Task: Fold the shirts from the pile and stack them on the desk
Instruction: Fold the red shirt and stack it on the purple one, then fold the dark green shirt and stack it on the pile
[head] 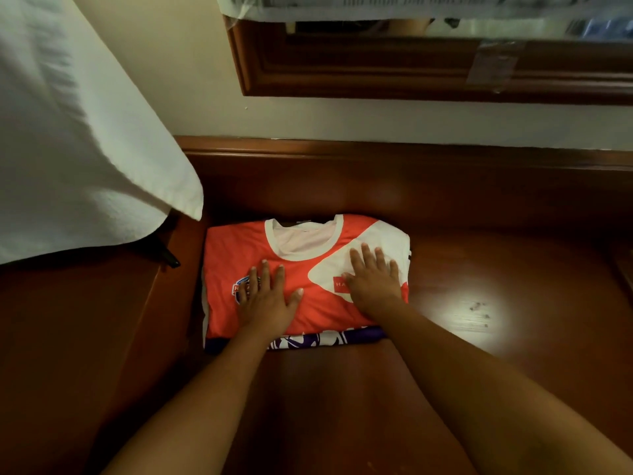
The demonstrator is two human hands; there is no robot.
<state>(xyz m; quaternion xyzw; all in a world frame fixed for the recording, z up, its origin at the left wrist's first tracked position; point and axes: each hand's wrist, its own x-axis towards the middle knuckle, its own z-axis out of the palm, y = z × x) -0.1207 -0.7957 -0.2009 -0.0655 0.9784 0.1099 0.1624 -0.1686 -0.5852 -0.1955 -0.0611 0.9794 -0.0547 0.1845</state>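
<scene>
Nearest the camera, on the dark wooden worktop (479, 269), both forearms reach forward to a folded orange and white shirt (308, 303) that lies on top of a purple and white shirt (325, 339), whose edge peeps out along the near side of the orange one. The left hand (265, 303) lies flat on the left half of the orange shirt, fingers straight and spread over a small crest, gripping nothing; the right hand (375, 281) lies flat on the right half, fingers likewise straight, covering part of a red label on the white patch. Both palms appear to be pressing the fold down. The risk, as I judge it, lies in the lift-off: if the hands slide away instead of rising straight, the slippery jersey cloth may drag with them, skewing the top shirt off the one beneath or springing a tucked sleeve loose at the right edge. Left of the orange shirt and beyond it hangs a white cloth (85, 149), close to the stack's far left corner; a careless reach could brush it. Beyond the shirt, a wood-framed mirror (411, 63) hangs on the wall.
</scene>
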